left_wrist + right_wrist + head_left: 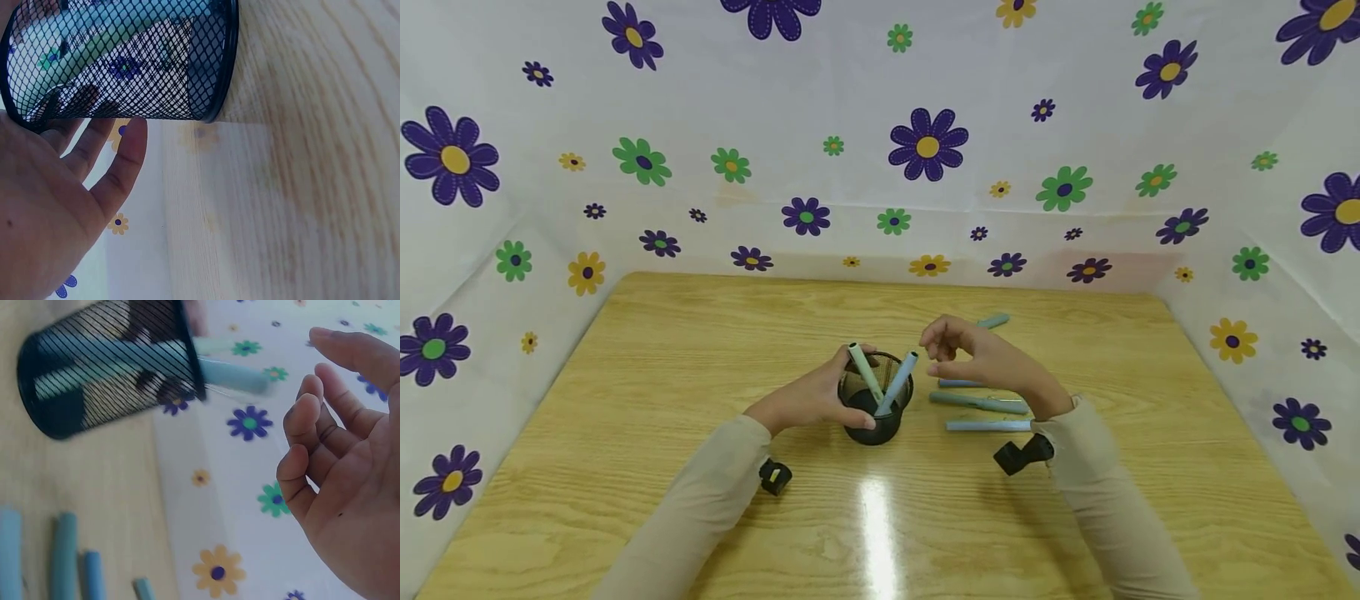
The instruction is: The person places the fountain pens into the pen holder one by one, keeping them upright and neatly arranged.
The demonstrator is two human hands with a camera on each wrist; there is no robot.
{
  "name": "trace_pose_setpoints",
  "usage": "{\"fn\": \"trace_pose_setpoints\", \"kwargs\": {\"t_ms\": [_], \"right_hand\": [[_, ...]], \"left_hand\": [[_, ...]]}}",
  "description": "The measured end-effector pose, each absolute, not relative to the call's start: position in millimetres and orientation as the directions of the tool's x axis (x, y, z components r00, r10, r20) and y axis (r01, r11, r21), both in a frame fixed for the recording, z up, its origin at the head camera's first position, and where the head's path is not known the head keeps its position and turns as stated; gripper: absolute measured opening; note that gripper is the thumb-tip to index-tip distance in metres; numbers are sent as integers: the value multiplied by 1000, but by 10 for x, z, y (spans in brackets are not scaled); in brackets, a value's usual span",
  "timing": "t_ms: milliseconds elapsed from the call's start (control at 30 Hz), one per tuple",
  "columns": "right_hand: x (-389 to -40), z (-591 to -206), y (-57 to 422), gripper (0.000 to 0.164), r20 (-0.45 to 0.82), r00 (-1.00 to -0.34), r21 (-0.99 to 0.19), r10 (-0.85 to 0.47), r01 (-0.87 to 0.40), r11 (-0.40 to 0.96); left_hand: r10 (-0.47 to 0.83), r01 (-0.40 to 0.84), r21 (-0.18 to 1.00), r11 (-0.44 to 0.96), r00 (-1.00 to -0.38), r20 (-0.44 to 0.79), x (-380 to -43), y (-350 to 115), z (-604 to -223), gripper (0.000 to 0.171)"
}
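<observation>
A black mesh pen cup (872, 431) stands upright on the table, with a pale green pen (865, 371) and a light blue pen (899, 382) leaning in it. My left hand (811, 400) grips the cup from its left side, thumb at the near rim and fingers round the far side. To the right of the cup, my right hand (992, 358) is raised above the table, fingers loosely bent and holding nothing. Below it lie a pale blue pen (988, 426), a grey-green pen (977, 403) and a blue pen (958, 383), partly hidden by the hand.
A teal pen (995, 321) lies farther back, partly behind the right hand. The wooden table (700, 333) ends at a white cloth (850, 179) with printed flowers, which also hangs along both sides. Black wrist mounts (775, 477) hang under the sleeves.
</observation>
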State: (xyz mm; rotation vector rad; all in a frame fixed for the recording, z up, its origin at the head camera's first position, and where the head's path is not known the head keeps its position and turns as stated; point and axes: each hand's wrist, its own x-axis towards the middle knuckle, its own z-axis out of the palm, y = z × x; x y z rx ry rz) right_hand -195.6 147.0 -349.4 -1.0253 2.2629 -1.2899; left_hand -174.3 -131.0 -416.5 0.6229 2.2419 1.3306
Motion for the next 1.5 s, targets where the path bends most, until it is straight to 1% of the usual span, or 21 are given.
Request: {"fn": "trace_pose_setpoints", "kwargs": {"t_ms": [200, 567, 767, 967, 1200, 1300, 1500], "right_hand": [[-2003, -3420, 1683, 21, 133, -686, -823, -715, -479, 306], [-2039, -3423, 1945, 17, 122, -714, -785, -690, -495, 373], [-2059, -3471, 2107, 15, 89, -750, -769, -655, -470, 434], [-2082, -3538, 2296, 16, 55, -786, -748, -616, -441, 496], [-2099, -3658, 2442, 18, 46, -805, -712, -591, -441, 546], [-2100, -3724, 2478, 20, 15, -813, -713, -582, -417, 564], [-2105, -3848, 2518, 24, -53, -822, -716, -567, -365, 596]], "left_hand": [[574, 143, 870, 471, -799, -179, -1720, -1330, -4143, 102], [575, 133, 874, 467, -796, -186, -1706, -1338, -4125, 102], [575, 138, 870, 473, -797, -186, -1700, -1337, -4114, 104], [576, 136, 874, 467, -797, -183, -1715, -1329, -4130, 101], [576, 135, 877, 460, -798, -180, -1729, -1333, -4142, 102], [579, 140, 877, 459, -797, -176, -1728, -1330, -4139, 100], [577, 141, 876, 460, -797, -175, -1717, -1327, -4135, 102]]}}
